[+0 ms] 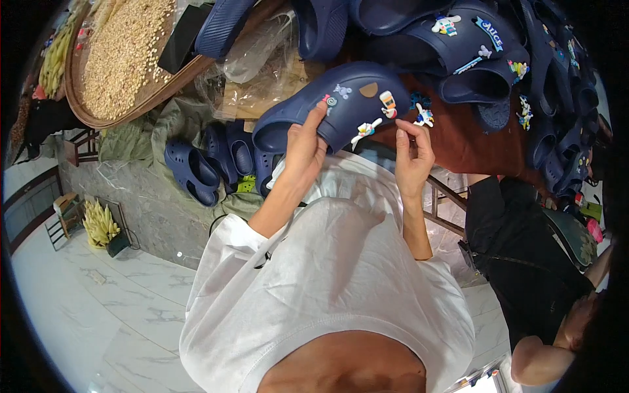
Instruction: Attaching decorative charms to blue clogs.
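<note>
Left of the reddish-brown tabletop (458, 145), one tray (164, 86) of pale grains; below it, at least four loose clogs (189, 169). Over the tabletop's near edge, one navy clog (354, 112), grasped at its side by the left hand (305, 147), thumb on top, long axis slanting from opening at lower left to toe at upper right. On it, at least five charms. Toe up and left of the right hand (414, 154), nearer than the left; thumb and forefinger brought together, cannot tell whether around anything. Just beyond, one white charm (424, 116); toward the right edge, many overlapping clogs (475, 85), uncountable.
</note>
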Demonstrator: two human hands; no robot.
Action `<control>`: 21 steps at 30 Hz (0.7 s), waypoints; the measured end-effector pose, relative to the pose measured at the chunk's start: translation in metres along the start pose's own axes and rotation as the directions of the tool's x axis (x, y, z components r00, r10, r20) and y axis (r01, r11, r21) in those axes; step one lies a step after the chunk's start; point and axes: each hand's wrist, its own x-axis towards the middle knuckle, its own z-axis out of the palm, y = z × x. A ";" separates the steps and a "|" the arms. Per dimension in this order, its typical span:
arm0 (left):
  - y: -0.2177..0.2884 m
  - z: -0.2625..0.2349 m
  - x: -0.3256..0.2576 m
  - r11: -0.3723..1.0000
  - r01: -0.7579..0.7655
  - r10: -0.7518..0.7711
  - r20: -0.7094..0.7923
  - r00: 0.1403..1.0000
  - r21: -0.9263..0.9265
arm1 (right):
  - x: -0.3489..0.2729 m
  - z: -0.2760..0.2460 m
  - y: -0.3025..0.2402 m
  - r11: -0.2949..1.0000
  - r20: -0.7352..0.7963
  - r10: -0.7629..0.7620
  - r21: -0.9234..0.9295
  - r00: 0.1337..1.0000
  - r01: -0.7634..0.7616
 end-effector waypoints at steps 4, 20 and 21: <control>0.010 -0.005 0.003 0.977 0.121 -0.111 0.066 0.992 -0.175 | 0.000 0.000 0.004 0.996 0.028 0.083 0.016 0.996 -0.084; -0.001 -0.031 0.007 0.988 0.126 -0.106 0.202 0.974 -0.090 | 0.013 0.029 0.003 0.999 0.155 0.019 -0.032 0.988 -0.014; 0.002 -0.030 0.001 0.994 0.111 -0.109 0.211 0.971 0.001 | 0.011 0.027 0.003 1.000 0.155 0.028 -0.019 0.988 -0.025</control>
